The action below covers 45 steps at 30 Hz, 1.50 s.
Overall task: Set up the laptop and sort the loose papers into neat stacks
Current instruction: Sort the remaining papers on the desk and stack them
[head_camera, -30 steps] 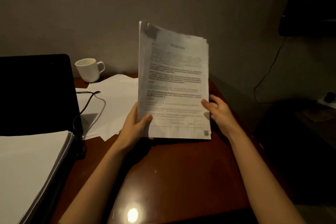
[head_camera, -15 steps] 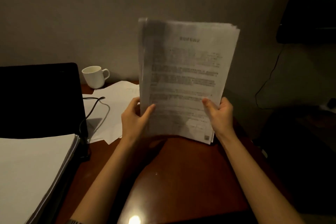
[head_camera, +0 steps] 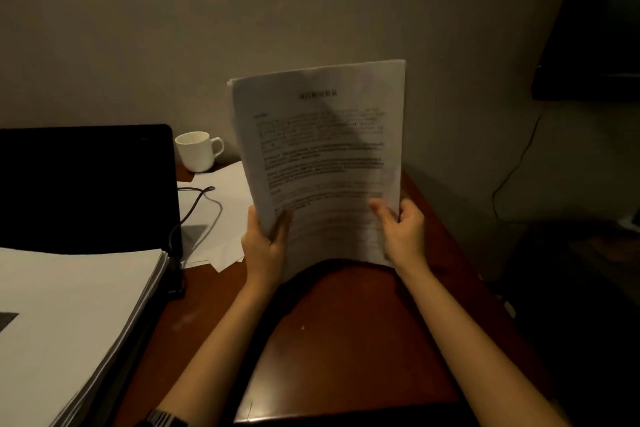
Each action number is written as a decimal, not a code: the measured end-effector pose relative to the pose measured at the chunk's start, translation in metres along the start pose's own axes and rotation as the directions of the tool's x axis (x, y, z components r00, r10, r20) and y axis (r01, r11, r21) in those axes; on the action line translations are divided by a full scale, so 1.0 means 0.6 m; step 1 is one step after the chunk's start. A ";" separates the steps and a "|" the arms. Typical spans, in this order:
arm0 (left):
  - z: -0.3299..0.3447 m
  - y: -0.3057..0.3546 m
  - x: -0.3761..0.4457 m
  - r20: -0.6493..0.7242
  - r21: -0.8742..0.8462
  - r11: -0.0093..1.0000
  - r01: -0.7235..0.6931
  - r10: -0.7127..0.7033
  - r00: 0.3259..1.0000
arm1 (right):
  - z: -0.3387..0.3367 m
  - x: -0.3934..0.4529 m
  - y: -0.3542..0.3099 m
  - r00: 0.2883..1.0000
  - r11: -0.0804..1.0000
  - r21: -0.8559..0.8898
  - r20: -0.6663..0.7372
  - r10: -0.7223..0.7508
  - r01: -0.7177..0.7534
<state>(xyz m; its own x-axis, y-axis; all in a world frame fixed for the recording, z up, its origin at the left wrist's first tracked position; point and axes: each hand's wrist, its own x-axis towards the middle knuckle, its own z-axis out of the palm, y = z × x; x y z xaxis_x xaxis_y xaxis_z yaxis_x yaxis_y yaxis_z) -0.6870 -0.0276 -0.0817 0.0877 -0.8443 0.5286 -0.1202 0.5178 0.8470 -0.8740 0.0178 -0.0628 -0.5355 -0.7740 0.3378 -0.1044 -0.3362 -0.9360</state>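
White printed sheaf of papers [head_camera: 322, 163] held upright over the wooden desk [head_camera: 346, 340], long axis vertical, lower corners gripped by left hand [head_camera: 265, 246] and right hand [head_camera: 403, 236]; finished stack [head_camera: 69, 315] nearer the left.

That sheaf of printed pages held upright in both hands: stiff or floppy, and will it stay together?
Probably floppy: the sheaf bows along its bottom edge between the left hand and right hand. The sheets look loose, with edges stepped at the top left corner, so they may fan or slip if either grip eases. Likely light.
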 end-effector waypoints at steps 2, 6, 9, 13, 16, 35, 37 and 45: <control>0.001 -0.004 -0.005 0.033 -0.047 0.996 0.074 -0.072 0.997 | 0.001 -0.007 0.015 0.999 1.000 -0.010 0.022 0.030 -0.030; 0.002 -0.014 -0.008 0.086 -0.126 0.973 0.192 -0.182 0.980 | -0.010 -0.024 0.042 0.982 0.988 -0.017 0.104 0.155 -0.154; 0.005 -0.014 -0.010 0.109 -0.180 0.939 0.294 -0.278 0.954 | -0.020 -0.033 0.045 0.966 0.977 -0.025 0.143 0.214 -0.212; -0.004 0.007 -0.026 0.038 -0.167 0.930 0.328 -0.327 0.944 | -0.031 -0.046 0.034 0.961 0.975 -0.103 0.176 0.213 -0.197; -0.029 0.024 -0.044 -0.018 -0.196 0.928 0.317 -0.327 0.945 | -0.034 -0.063 0.020 0.950 0.980 -0.093 0.246 0.193 -0.176; -0.338 0.137 -0.109 -0.710 0.002 0.985 0.172 -0.120 0.694 | 0.316 -0.165 -0.106 0.608 0.877 0.028 0.731 0.309 -0.480; -0.378 0.124 -0.116 -0.732 0.042 0.953 0.299 -0.174 0.659 | 0.359 -0.182 -0.102 0.558 0.831 -0.028 0.729 0.397 -0.555; -0.427 0.080 -0.167 -0.682 0.235 0.779 0.581 -0.293 0.670 | 0.421 -0.213 -0.038 0.512 0.822 -0.315 0.661 0.548 -0.474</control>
<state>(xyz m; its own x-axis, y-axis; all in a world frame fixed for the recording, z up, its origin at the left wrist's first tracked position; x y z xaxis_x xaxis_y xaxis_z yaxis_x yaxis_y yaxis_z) -0.4482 0.1175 -0.0797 0.7682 -0.6238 0.1439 -0.2756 -0.1194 0.9538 -0.5915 -0.0112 -0.0597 0.2228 -0.9353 -0.2748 -0.0954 0.2596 -0.9610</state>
